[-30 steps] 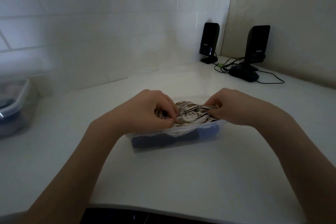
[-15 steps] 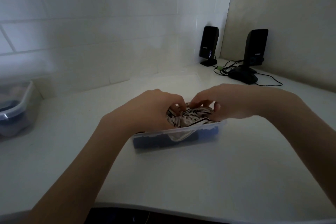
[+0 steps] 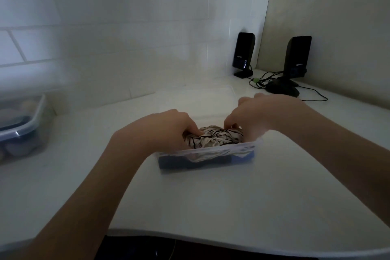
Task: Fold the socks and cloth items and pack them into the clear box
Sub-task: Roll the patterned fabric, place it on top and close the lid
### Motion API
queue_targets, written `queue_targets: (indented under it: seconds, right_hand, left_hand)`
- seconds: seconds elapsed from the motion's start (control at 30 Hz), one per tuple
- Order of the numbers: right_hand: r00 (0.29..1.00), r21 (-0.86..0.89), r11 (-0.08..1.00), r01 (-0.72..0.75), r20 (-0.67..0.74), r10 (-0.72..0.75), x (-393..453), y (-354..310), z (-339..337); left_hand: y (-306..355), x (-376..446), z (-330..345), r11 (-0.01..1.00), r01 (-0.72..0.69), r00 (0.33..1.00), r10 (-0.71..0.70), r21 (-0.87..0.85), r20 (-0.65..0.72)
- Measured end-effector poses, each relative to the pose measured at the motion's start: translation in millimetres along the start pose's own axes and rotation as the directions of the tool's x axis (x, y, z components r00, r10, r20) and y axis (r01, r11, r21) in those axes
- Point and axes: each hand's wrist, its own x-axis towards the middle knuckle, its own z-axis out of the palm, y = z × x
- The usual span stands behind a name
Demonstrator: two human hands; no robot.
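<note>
White surface [image 3: 211, 207], curved front edge, tiled wall [image 3: 105, 38] behind, beige panel [image 3: 337, 6] on the right. Clear box [image 3: 207, 159] mid-surface, dark items at its bottom, striped cloth [image 3: 213, 138] bunched on top. Left hand [image 3: 162, 131] and right hand [image 3: 251, 116] both pinching the cloth. Two black speakers [image 3: 243, 53] with cables in the corner. Second lidded container [image 3: 21, 126] far left.
</note>
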Motion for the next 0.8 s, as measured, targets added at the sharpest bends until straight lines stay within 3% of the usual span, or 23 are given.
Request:
queue_targets:
  seconds: [0.3,0.43,0.6,0.7,0.8]
  right_hand:
    - [0.998,-0.032,0.997,-0.067,0.017,0.068,1,-12,-4]
    - [0.994,0.061,0.993,-0.104,0.017,0.104,3,-16,-3]
    - [0.998,0.184,0.982,-0.037,0.05,0.029,-15,-12,-11]
    - [0.999,0.272,0.962,-0.024,-0.015,0.029,-26,-10,-23]
    - [0.98,0.394,0.919,0.023,-0.19,0.056,-30,-16,-30]
  left_hand:
    - [-1,10,1,1.0,0.012,0.998,-0.013,0.015,0.055]
    - [-1,11,1,1.0,0.015,0.998,-0.015,0.003,0.068]
    - [-2,7,1,0.999,0.009,0.999,-0.007,-0.041,0.052]
    - [-1,4,-1,0.996,0.022,0.999,-0.018,-0.083,0.051]
    - [0,4,-2,0.995,0.03,0.998,-0.024,-0.092,0.064]
